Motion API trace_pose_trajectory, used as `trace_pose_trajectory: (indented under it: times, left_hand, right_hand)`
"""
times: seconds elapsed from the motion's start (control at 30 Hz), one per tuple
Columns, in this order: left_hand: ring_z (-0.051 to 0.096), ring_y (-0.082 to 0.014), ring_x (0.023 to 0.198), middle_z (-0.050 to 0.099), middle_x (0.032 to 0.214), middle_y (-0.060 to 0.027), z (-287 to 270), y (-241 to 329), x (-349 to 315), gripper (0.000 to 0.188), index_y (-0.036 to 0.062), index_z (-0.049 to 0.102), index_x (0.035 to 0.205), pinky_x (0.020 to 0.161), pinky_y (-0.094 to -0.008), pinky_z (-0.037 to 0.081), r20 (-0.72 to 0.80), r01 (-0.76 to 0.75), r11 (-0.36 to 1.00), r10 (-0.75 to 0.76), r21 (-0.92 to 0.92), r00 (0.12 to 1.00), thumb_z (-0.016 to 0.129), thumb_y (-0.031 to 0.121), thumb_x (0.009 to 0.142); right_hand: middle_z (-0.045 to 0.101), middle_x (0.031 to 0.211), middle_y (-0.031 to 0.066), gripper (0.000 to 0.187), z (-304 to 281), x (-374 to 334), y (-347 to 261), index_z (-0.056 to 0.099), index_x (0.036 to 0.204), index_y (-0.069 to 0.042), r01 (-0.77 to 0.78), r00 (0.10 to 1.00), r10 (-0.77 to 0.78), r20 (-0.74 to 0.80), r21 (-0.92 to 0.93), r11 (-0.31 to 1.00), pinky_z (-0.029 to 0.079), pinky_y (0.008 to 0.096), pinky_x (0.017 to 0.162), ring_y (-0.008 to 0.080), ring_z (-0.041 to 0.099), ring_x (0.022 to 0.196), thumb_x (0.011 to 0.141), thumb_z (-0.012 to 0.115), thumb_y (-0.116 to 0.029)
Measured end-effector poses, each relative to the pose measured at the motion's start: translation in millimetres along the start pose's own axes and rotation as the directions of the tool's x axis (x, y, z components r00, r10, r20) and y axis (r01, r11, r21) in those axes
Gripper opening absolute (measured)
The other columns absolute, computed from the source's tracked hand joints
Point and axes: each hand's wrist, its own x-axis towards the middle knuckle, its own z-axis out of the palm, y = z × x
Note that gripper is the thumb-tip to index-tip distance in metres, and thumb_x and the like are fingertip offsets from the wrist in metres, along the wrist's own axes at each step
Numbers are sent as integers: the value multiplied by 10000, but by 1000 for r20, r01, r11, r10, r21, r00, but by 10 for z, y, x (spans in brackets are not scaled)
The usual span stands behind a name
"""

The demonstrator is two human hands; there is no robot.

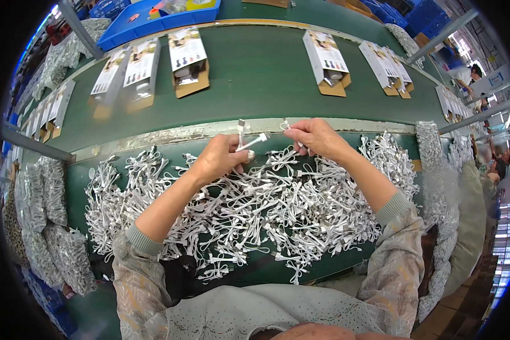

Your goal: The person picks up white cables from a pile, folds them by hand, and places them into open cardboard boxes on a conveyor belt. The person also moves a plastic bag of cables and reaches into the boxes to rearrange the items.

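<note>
My left hand is closed on white USB cables, their plug ends sticking up and to the right past the fingers. To its right, my right hand pinches another white USB cable between thumb and fingers, a metal plug tip showing at the top. Both hands are raised over a wide heap of short, bundled white USB cables spread on the green work table. The part of each cable inside my fingers is hidden.
Beyond a worn pale ledge, a green belt carries several open white boxes. A blue tray stands at the far left. Bagged cables flank the left side, more bags the right. People are at the far right.
</note>
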Motion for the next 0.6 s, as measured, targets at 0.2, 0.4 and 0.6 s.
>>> trace_pose_trajectory:
  times: [0.2,0.4,0.6]
  left_hand:
    - [567,-95,530,616,717,-63,-346,-316,-234,259,-19,525,884,446,-227,458,-92,61,986,-75,-155,993,466,227,938]
    - [555,-99,543,596,687,-55,-560,-501,-355,284,-9,568,829,476,-232,458,-134,12,978,-40,-209,990,464,237,927]
    - [563,-73,582,612,740,-28,-647,-526,-415,300,25,561,874,530,-207,453,-80,47,966,-70,-256,994,498,313,931]
  right_hand:
    - [519,770,-35,249,204,328,-170,570,1101,-56,-205,974,129,185,493,845,379,162,505,34,466,624,894,554,-194]
    - [539,1124,187,420,730,987,-639,337,1253,112,-116,979,-72,189,817,564,544,295,844,234,605,951,870,498,42]
    - [533,1090,228,255,945,1930,-707,431,1085,145,48,993,92,-79,951,305,543,333,877,300,591,986,840,497,118]
